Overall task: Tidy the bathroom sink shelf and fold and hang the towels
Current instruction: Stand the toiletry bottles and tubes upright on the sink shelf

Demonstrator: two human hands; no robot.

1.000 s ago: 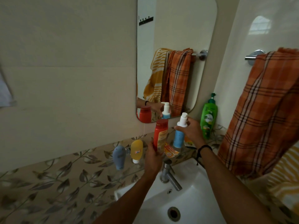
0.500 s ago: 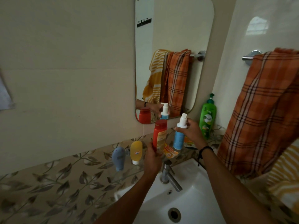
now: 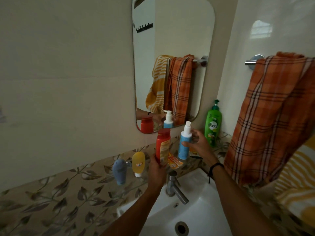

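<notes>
Above the tap (image 3: 173,186), left grip (image 3: 156,167) curls round the base of the red bottle (image 3: 163,145); right grip (image 3: 199,145) loosely pinches the blue pump bottle (image 3: 185,142). Slack holds could drop either into the sink (image 3: 196,212).

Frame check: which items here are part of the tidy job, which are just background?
Job: red bottle in left hand, blue pump bottle in right hand, green Vatika bottle, yellow tube, grey-blue tube, orange sachets, checked towel, striped towel.
Background: mirror, tap, sink basin.
</notes>
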